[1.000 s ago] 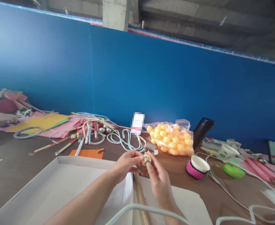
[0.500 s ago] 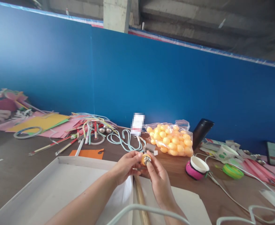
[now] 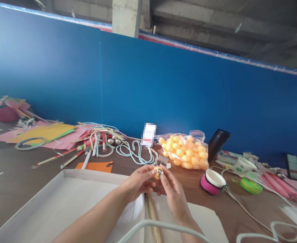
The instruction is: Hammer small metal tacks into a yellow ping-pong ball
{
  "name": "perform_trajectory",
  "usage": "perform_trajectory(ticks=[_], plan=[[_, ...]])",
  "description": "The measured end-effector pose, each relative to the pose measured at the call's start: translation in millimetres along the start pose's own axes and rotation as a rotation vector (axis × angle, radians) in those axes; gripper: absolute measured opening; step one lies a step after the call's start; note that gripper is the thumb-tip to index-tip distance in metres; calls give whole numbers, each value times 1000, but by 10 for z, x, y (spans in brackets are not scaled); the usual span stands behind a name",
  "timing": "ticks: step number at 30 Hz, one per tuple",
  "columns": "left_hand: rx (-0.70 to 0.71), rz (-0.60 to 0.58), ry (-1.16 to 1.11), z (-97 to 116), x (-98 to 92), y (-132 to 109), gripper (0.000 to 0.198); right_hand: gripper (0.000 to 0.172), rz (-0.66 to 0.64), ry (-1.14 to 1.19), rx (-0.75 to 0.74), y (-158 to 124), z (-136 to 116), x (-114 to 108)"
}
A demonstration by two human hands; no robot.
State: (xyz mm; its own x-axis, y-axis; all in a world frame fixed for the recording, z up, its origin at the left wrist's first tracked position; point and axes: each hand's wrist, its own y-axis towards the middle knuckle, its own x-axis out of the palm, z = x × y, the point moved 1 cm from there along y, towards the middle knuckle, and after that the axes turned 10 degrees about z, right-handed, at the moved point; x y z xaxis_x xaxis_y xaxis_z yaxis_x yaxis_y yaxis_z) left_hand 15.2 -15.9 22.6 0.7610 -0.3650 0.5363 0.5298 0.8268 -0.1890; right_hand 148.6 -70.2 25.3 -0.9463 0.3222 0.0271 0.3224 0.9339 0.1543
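Barely shifted, left hand and right hand keep their grip pinched on the light, crushable orange ball, at its sides.

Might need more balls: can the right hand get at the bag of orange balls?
Probably yes: the bag of orange balls lies just beyond the right hand, nothing tall between, though it and the left hand grip an orange ball.

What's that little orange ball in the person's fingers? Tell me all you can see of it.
The small orange ball is round, smooth and looks like light plastic. It is held up near the far edge of the white tray, pinched by the fingertips of the left hand. A silvery metal piece sits against its right side, gripped by the right hand. Fingers hide much of it.
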Motion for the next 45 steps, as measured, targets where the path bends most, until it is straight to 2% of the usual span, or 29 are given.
perform_trajectory(ticks=[3,6,9,12,18,22,25,29,31,35,39,45], plan=[[22,20,-84,23,-37,29,26,44,48,-5,15,12,40,-10],[58,116,-143,47,-114,87,26,41,70,-208,-35,3,100,-40],[99,216,-174,59,-190,139,27,26,-69,-550,-132,-47,157,-42],[129,245,-189,53,-221,160,27,25,-184,-768,-156,-108,181,-21],[131,236,-232,43,-196,155,26,25,-216,-885,-198,-186,87,42],[133,235,-271,52,-185,158,27,33,-238,-933,-204,-205,67,97],[137,230,-318,51,-191,166,28,34,-164,-845,-124,-162,130,116],[163,249,-388,35,-207,180,21,21,-104,-516,184,-68,243,82],[152,243,-411,26,-204,182,17,18,-111,-384,259,-40,265,61],[115,223,-452,36,-183,168,14,17,-67,-263,227,-44,217,67],[72,228,-458,67,-178,153,19,21,45,-272,165,-72,117,107],[79,203,-445,82,-199,153,24,22,125,-249,144,-64,31,74]])
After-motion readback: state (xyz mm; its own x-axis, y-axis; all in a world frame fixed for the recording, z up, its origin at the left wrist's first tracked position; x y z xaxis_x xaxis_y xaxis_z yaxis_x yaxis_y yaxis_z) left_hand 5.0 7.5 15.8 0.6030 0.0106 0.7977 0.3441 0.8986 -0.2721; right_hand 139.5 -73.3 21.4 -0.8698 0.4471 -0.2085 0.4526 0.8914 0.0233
